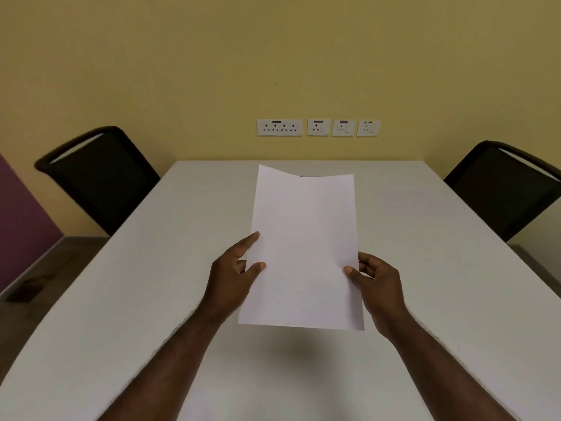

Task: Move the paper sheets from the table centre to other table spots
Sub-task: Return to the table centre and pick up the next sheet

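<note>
Blank white paper [305, 244] is held up above the middle of the white table [151, 268], its far edge sagging in a shallow dip. Whether it is one sheet or several stacked together I cannot tell. My left hand [235, 275] pinches the paper's left edge, thumb on top and index finger stretched along the side. On the opposite edge my right hand [375, 284] grips it the same way, thumb on the upper face. A soft shadow of the paper falls on the table below its near edge.
A black chair [97, 177] stands at the table's left side and another black chair [507, 189] at its right. The table's far edge meets a yellow wall with a row of power sockets [317, 127]. Floor shows at the left.
</note>
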`<state>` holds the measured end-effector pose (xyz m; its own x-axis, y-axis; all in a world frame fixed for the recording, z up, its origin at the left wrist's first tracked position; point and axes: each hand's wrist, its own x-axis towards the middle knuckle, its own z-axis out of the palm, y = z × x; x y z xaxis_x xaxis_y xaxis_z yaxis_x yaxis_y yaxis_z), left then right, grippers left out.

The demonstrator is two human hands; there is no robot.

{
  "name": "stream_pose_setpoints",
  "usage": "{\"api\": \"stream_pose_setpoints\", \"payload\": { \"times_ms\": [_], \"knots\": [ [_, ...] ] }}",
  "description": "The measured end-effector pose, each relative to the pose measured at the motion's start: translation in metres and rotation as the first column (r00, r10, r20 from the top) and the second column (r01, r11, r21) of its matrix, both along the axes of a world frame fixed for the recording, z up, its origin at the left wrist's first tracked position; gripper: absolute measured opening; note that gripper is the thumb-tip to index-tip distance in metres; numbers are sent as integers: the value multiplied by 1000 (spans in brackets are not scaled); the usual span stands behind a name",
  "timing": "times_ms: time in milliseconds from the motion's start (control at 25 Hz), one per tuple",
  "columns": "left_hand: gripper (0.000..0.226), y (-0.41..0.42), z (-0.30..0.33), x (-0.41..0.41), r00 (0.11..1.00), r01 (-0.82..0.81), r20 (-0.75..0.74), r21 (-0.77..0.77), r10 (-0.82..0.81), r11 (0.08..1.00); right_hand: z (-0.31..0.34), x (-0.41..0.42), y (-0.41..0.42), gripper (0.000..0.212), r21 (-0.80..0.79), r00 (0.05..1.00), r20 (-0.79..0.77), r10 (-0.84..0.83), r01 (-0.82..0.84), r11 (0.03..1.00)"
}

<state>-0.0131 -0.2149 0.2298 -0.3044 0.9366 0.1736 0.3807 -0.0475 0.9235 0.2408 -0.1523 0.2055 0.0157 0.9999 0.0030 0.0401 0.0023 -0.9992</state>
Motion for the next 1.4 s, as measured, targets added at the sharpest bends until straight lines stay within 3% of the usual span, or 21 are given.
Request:
{"api": "stream_pose_setpoints", "payload": {
  "times_ms": [280,520,920,1160,1400],
  "knots": [
    [63,-152,57,-3,980,-177,-65,120,186,977,71,-8,-106,31,82,979,-18,203,-201,976],
    [62,-310,88,5,913,-396,-45,129,405,909,105,-29,-198,32,146,877,-44,478,-468,871],
    [61,-547,108,22,718,-689,8,148,696,710,120,-108,-357,34,151,609,-5,793,-784,603],
    [62,-672,107,-22,527,-830,-41,188,849,524,127,-200,-460,33,168,458,37,888,-879,446],
    [64,-777,97,-99,478,-865,-41,151,877,479,114,-297,-558,31,171,396,36,918,-907,385]
  ]
}}
